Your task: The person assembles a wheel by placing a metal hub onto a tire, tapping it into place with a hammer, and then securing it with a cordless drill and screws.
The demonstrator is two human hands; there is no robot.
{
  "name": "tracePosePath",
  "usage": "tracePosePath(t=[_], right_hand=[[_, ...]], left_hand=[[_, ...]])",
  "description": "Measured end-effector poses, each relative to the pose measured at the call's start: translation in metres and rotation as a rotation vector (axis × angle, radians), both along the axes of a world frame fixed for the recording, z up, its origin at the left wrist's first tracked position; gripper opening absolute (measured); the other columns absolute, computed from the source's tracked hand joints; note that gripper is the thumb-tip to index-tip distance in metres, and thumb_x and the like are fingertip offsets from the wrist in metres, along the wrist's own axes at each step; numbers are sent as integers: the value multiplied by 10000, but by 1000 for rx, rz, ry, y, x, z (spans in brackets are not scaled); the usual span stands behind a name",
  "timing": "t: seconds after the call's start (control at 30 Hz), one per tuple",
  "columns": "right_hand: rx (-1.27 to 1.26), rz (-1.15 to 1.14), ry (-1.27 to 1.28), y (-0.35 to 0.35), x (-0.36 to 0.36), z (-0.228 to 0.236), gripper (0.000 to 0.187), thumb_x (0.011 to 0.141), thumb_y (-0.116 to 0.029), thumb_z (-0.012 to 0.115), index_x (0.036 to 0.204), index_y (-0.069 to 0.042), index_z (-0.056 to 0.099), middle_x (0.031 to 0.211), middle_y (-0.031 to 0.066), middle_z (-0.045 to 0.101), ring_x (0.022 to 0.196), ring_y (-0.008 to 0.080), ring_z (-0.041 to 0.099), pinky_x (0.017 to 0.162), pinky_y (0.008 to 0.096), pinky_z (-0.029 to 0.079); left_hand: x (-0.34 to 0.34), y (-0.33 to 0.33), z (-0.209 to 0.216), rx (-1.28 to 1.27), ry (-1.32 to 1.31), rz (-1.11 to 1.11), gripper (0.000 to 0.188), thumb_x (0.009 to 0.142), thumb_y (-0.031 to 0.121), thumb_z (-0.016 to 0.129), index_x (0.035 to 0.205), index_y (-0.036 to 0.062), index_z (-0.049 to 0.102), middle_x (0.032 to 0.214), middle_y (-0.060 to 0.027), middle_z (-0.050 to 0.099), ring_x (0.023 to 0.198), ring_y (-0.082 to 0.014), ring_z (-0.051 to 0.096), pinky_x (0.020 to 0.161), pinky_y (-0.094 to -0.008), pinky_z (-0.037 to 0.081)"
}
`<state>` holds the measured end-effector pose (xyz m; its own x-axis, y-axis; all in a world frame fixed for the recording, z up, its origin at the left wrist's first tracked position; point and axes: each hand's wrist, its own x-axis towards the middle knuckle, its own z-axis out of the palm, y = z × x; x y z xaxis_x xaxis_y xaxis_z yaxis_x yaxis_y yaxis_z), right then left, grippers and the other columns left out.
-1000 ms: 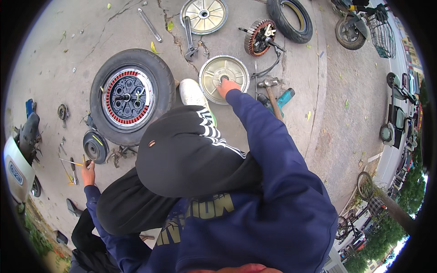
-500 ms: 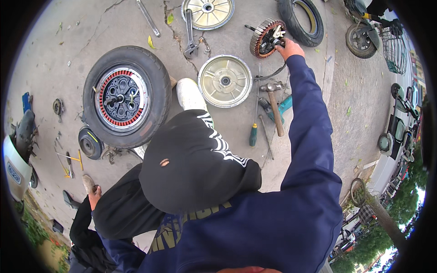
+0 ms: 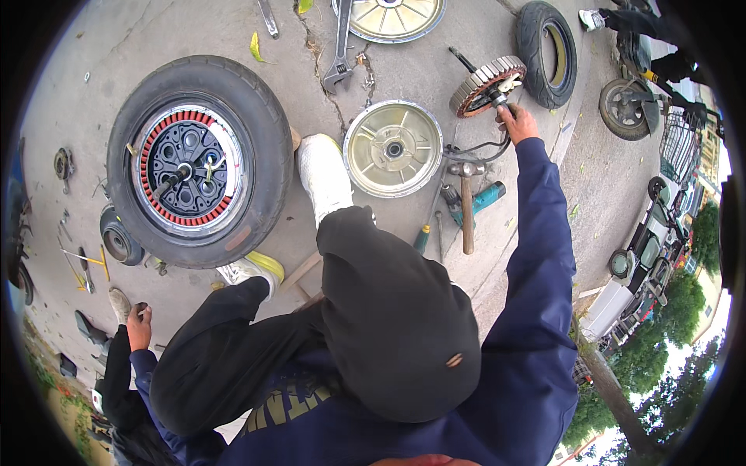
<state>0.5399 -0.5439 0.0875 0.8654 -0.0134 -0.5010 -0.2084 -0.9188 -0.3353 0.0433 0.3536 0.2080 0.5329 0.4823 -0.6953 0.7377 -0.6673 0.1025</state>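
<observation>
My right hand (image 3: pixel 517 123) reaches far forward, fingers closed round the shaft of a motor stator (image 3: pixel 488 87). Copper windings ring the stator, its rim tilted up and its other shaft end pointing to the far left. A dark cable (image 3: pixel 474 146) hangs from it near my wrist. Low at the left, my left hand (image 3: pixel 140 328) is closed with a small dark thing at the fingertips, too small to name. On the ground left of my feet lies a wheel with a tyre (image 3: pixel 198 252), its hub showing red-edged segments and a shaft.
Between wheel and stator lies a round metal cover (image 3: pixel 395 171); another cover (image 3: pixel 396 27) and an adjustable wrench (image 3: pixel 339 58) lie farther off. A hammer (image 3: pixel 467 210), teal power drill (image 3: pixel 488 196) and screwdriver (image 3: pixel 422 239) are nearer. A loose tyre (image 3: pixel 536 58) stands beside the stator.
My right hand has turned the stator and shifted it slightly right, still gripping its shaft. My raised knee has swung right, uncovering my other shoe. The whole view has shifted.
</observation>
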Motion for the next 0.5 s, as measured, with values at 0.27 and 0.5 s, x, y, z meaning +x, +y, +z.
tracePosePath(t=[0.27,0.5], right_hand=[[-605,183,-211,29,-7,7,345,942,-287,645,1160,-32,566,1056,260,689,979,444,665,828,523,518],[-347,182,-39,-17,18,7,399,940,-331,636,1193,-22,635,1015,258,703,965,443,668,829,500,516]], left_hand=[[15,-22,-36,-99,-17,50,289,1001,215,613,1151,-32,632,1024,-140,698,864,-227,670,779,-344,521],[-1,-32,-46,-190,106,158,309,1014,235,604,1165,-34,638,1014,-132,693,868,-192,650,769,-331,510]])
